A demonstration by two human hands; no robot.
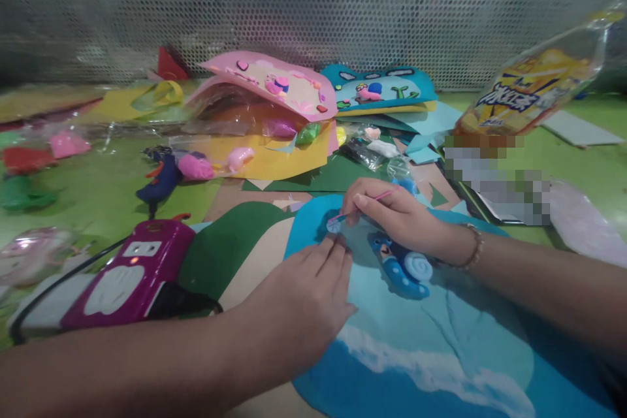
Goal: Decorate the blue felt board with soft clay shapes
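Note:
My right hand (399,219) pinches a thin pink modelling stick (360,204) whose tip rests on a small pale-blue clay disc (334,225). That disc sits on a blue foam board (426,339) painted with a white wave. My left hand (304,297) lies on the board, its fingers stretched together with the tips pressing beside the disc. A blue clay snail with a pale spiral shell (404,266) sits on the board just below my right wrist, which wears a beaded bracelet.
A magenta power strip (130,274) with a black cable lies at left. Pink, red and green clay lumps, clear bags, coloured foam sheets, a pink decorated board (274,81) and a blue one (382,86) crowd the green table. A yellow snack bag (533,88) stands right. Perforated metal mesh behind.

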